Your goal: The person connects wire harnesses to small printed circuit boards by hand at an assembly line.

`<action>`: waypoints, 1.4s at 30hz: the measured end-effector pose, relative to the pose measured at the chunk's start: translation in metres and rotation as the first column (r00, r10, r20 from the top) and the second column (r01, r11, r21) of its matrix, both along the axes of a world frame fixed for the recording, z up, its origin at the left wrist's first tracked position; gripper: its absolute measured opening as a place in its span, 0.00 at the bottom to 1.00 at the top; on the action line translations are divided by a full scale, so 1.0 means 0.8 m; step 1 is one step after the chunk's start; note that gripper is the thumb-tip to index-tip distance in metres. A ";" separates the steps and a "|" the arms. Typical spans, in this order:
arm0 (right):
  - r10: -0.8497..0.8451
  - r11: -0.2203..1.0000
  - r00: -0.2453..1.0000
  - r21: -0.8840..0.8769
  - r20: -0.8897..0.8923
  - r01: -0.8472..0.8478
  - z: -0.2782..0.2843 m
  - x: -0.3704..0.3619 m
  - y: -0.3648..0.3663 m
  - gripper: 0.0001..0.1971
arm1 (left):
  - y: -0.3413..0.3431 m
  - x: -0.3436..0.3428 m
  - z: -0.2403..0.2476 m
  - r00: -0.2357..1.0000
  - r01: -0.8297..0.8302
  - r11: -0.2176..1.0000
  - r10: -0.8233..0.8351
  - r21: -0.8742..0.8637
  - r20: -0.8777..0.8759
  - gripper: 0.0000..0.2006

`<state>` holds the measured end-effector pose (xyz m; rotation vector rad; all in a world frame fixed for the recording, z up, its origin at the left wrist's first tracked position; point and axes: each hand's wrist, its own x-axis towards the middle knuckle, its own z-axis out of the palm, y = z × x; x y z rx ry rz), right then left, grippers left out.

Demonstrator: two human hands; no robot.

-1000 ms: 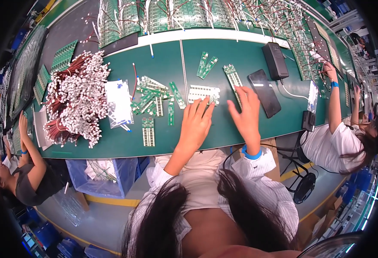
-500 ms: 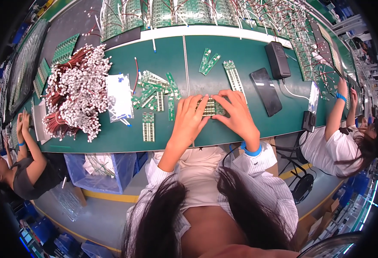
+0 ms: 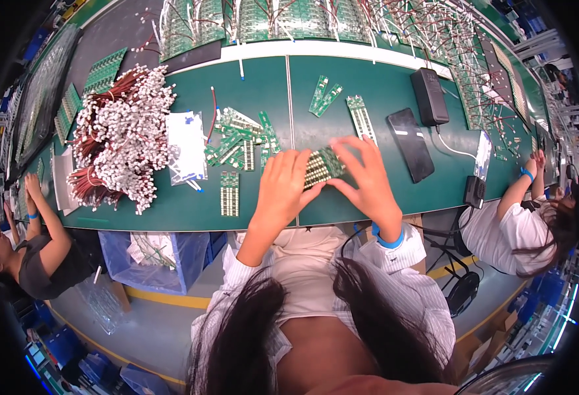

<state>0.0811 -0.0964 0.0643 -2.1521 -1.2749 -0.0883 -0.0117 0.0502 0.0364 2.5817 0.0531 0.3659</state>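
Green laminate covers the workbench [image 3: 381,85] before you. Your left hand [image 3: 283,181] and your right hand [image 3: 367,174] meet over a stack of narrow green circuit-board strips [image 3: 322,166] lying on the bench near its front edge. Both hands are partly open, fingers spread and curved; the fingertips press on the stack from either side, and it cannot be told whether the stack is lifted. To the left lies a loose heap of similar green strips [image 3: 240,141], beside a clear plastic bag [image 3: 185,146] and a large pile of red wires with white connectors [image 3: 121,135]. To the right lie a flat black phone-like slab [image 3: 410,143] and a black power adapter [image 3: 429,96].
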 end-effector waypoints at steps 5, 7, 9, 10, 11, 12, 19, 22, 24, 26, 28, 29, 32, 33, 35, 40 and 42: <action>-0.003 0.951 0.780 0.239 -0.626 0.195 -0.002 -0.008 0.000 0.18 | -0.008 -0.004 0.007 0.972 -0.174 0.879 0.224 -0.444 0.063 0.26; 0.150 0.967 0.668 0.249 -0.729 0.054 -0.015 -0.012 -0.001 0.10 | -0.017 -0.004 0.009 0.985 -0.155 0.785 0.169 -0.599 -0.033 0.23; 0.082 0.961 0.540 0.211 -0.838 0.181 -0.019 -0.021 0.004 0.10 | -0.019 -0.011 0.012 0.988 -0.150 0.699 0.129 -0.700 -0.082 0.22; 0.069 0.958 0.506 0.199 -0.860 0.208 -0.018 -0.021 0.004 0.10 | -0.018 -0.013 0.012 0.988 -0.153 0.597 0.086 -0.787 -0.127 0.20; 0.067 0.957 0.505 0.198 -0.860 0.210 -0.018 -0.019 0.002 0.10 | -0.011 -0.017 -0.002 0.996 -0.080 0.498 0.000 -0.864 -0.092 0.18; 0.117 0.965 0.479 0.214 -0.870 0.153 -0.019 -0.015 -0.002 0.10 | -0.011 -0.018 -0.002 0.996 -0.083 0.497 0.003 -0.864 -0.094 0.18; 0.155 0.974 0.643 0.226 -0.750 0.029 -0.014 -0.024 0.015 0.11 | -0.026 -0.020 0.012 0.983 -0.177 0.345 0.112 -0.922 -0.147 0.15; 0.106 0.947 0.653 0.277 -0.750 0.163 -0.011 -0.037 0.027 0.12 | -0.031 -0.020 0.006 0.973 -0.191 0.393 0.198 -0.900 -0.120 0.16; 0.179 0.934 0.490 0.304 -0.853 0.188 -0.010 -0.038 0.028 0.14 | -0.031 -0.024 0.005 0.975 -0.179 0.425 0.196 -0.887 -0.103 0.16; 0.257 0.914 0.368 0.349 -0.894 0.209 -0.006 -0.039 0.027 0.16 | -0.031 -0.026 0.009 0.978 -0.166 0.457 0.189 -0.874 -0.087 0.16; 0.341 0.890 0.239 0.394 -0.909 0.230 -0.009 -0.038 0.027 0.17 | -0.030 -0.028 0.025 0.980 -0.114 0.486 0.198 -0.866 -0.018 0.15; 0.404 0.875 0.136 0.426 -0.904 0.230 -0.017 -0.038 0.026 0.17 | -0.029 -0.029 0.029 0.980 -0.116 0.487 0.200 -0.865 -0.019 0.15; 0.443 0.864 0.004 0.428 -0.896 0.265 -0.013 -0.041 0.028 0.18 | -0.026 -0.032 0.033 0.985 -0.078 0.542 0.171 -0.837 0.019 0.15; 0.424 0.870 -0.036 0.396 -0.905 0.294 -0.012 -0.043 0.031 0.19 | -0.025 -0.033 0.032 0.985 -0.086 0.558 0.173 -0.826 0.014 0.15; 0.416 0.877 -0.073 0.378 -0.906 0.297 -0.016 -0.044 0.031 0.19 | -0.023 -0.033 0.031 0.984 -0.097 0.571 0.175 -0.815 0.005 0.15; 0.410 0.879 -0.127 0.353 -0.903 0.321 -0.010 -0.051 0.032 0.20 | -0.020 -0.038 0.030 0.989 -0.054 0.583 0.140 -0.811 0.035 0.16; 0.423 0.872 -0.158 0.354 -0.892 0.337 -0.012 -0.054 0.032 0.20 | -0.016 -0.040 0.026 0.992 -0.048 0.581 0.124 -0.813 0.030 0.16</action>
